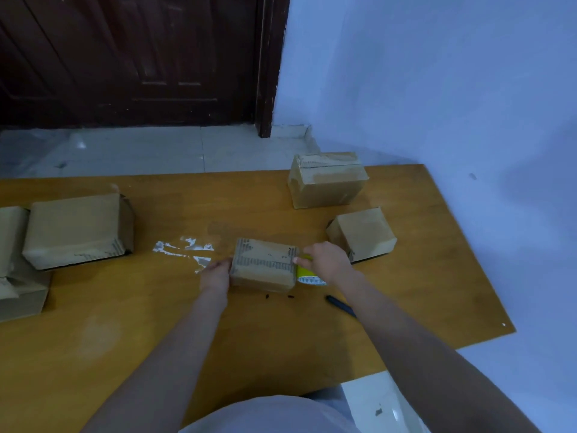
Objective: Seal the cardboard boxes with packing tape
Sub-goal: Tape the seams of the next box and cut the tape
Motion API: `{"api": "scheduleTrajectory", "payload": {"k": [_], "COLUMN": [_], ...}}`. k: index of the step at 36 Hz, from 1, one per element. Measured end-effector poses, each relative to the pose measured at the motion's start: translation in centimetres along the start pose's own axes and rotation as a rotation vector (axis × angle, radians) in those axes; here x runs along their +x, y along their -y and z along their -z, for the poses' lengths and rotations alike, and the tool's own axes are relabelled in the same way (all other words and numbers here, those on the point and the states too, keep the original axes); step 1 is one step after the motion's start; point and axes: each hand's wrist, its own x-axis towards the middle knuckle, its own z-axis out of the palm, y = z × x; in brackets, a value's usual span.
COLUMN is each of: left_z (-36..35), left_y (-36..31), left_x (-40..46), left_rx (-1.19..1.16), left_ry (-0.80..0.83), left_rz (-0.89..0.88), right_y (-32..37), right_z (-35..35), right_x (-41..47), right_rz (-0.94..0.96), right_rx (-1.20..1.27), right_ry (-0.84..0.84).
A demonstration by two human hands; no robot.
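**Taping step under way on centre box**

Head view: You're mid-seal on the small box (264, 266), which sits on the table (406, 301) near its middle, directly ahead of you. Your left hand (216, 273) is against the box's left end, steadying it; fingers look loosely bent, but whether they grip or just press, cannot tell. Your right hand (324, 260) is at the box's right end, fingers curled round the yellow tape roll (307, 274), roll touching the box edge. Tape strip itself is too clear to make out across the top.

Judgement: strip is being run along the top seam, right end. Next move needs the tape taken down over the end, pressed flat, then cut. Dark cutter-like tool (340, 305) lies just beside your right forearm.

Other boxes: two at right (326, 179) (362, 234), apparently closed; the stack at left (75, 231) well apart, w/ flaps looking unsealed.
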Motion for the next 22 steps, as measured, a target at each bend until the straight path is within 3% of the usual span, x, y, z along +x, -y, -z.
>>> {"api": "scheduleTrajectory", "payload": {"k": [7,11,14,17,18,20,22], "left_z": [-0.3,0.4,0.2,-0.7,-0.9,-1.0,-0.7], "left_y": [-3.0,-4.7,-3.3,-0.2,0.9,2.6,3.1], "left_x": [2.5,1.0,-1.5,-4.1,-4.4,-4.8,-5.3], "left_rx": [0.276,0.384,0.593,0.886,0.977,1.106,1.183], "left_ry": [-0.075,-0.35,-0.474,-0.285,-0.178,-0.01,0.034], "left_rz": [-0.129,-0.441,-0.809,-1.27,-1.341,-1.32,-1.23], "right_y": [1.4,2.4,2.4,2.3,2.4,2.7,2.9], "right_z": [-3.4,-4.8,-5.4,-6.0,-6.3,-6.9,-7.4], "right_x": [-3.5,-5.1,-5.9,-6.6,-6.7,-6.9,-7.0], "right_rz": [-0.134,-0.202,-0.248,-0.206,-0.182,-0.155,-0.129], "right_rx": [0.281,0.73,1.064,1.257,1.286,1.31,1.311], "right_ry": [-0.028,0.024,0.088,0.123,0.128,0.104,0.077]}}
